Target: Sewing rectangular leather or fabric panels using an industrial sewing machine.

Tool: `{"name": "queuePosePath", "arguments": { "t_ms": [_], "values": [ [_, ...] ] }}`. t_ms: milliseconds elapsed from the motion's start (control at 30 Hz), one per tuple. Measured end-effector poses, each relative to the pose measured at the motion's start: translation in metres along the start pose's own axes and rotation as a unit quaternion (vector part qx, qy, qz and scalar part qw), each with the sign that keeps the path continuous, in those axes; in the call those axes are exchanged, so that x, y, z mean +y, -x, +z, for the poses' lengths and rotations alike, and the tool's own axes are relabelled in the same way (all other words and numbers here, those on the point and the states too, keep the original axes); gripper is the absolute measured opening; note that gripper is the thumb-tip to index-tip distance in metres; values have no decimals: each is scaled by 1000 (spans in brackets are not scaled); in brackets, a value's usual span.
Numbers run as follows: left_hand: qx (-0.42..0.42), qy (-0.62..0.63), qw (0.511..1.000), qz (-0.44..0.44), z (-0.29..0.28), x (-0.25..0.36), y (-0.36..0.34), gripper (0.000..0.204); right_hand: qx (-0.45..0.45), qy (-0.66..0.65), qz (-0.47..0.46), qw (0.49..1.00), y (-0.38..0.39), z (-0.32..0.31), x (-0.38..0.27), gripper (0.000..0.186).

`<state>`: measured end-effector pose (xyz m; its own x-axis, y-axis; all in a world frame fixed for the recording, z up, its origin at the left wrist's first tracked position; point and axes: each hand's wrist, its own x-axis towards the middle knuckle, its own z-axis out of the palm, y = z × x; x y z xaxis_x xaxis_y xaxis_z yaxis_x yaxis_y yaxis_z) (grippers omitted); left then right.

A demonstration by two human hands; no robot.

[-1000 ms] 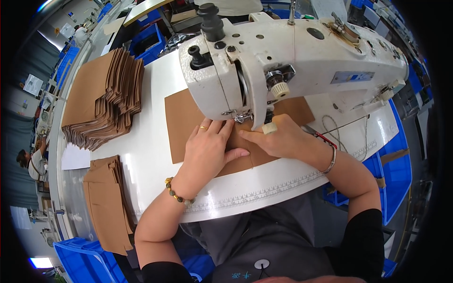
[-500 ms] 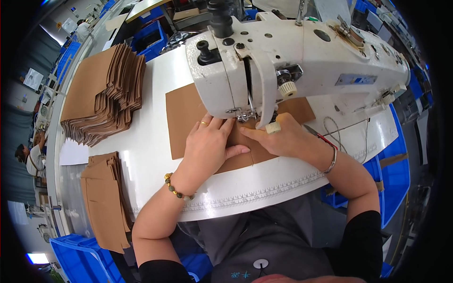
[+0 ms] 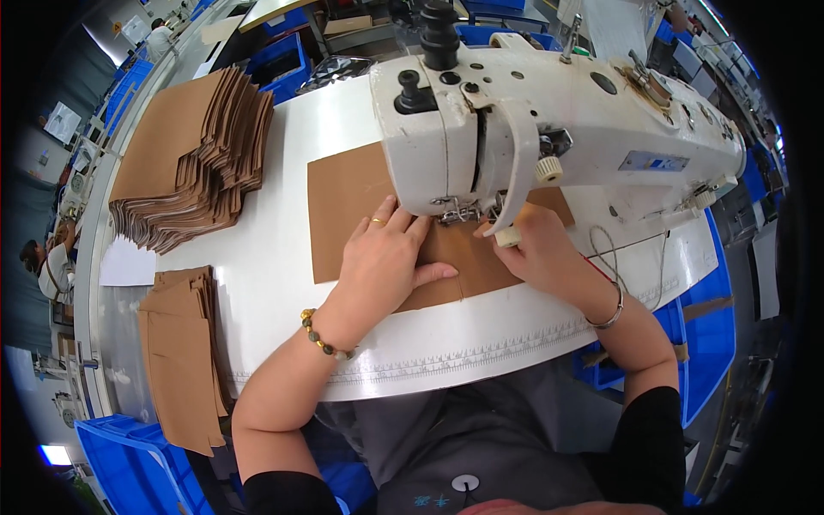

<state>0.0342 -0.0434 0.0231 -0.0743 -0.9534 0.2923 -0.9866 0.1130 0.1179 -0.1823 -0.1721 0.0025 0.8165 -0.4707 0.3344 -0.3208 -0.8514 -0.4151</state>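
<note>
A flat brown sheet (image 3: 348,215), which looks like fabric or leather, lies under the head of a white sewing machine (image 3: 446,154). My left hand (image 3: 378,262) rests on it left of the presser foot (image 3: 455,213), fingers stretched out and thumb apart. My right hand (image 3: 545,253) is at the sheet's right side, its fingers bent in close to the presser foot. A cream-coloured machine part (image 3: 508,236) partly covers those fingertips, so what they pinch, if anything, is hidden. The needle's tip is too small to make out.
At the left of the white table (image 3: 283,343) stand a tall stack of brown pieces (image 3: 163,146) and a smaller stack (image 3: 176,352). A white paper (image 3: 127,262) lies between them. Loose cord (image 3: 605,249) lies at right. Blue bins (image 3: 708,343) flank the table.
My right hand's index finger, stretched toward the presser foot before, is now drawn in and bent. My left hand stays flat on the sheet. The whole view has shifted slightly.
</note>
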Motion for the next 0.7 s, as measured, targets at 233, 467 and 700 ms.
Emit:
{"name": "queuePosePath", "arguments": {
  "t_ms": [233,467,700],
  "values": [
    [-66,42,996,-33,2,-1,-2,76,-108,-588,237,765,-3,-22,1,23],
    [-28,5,999,-20,-3,-8,29,81,-65,-61,26,996,28,-70,-32,16],
    [-112,11,993,-37,-56,5,102,81,45,213,97,971,122,-74,-7,23]
  ]
}}
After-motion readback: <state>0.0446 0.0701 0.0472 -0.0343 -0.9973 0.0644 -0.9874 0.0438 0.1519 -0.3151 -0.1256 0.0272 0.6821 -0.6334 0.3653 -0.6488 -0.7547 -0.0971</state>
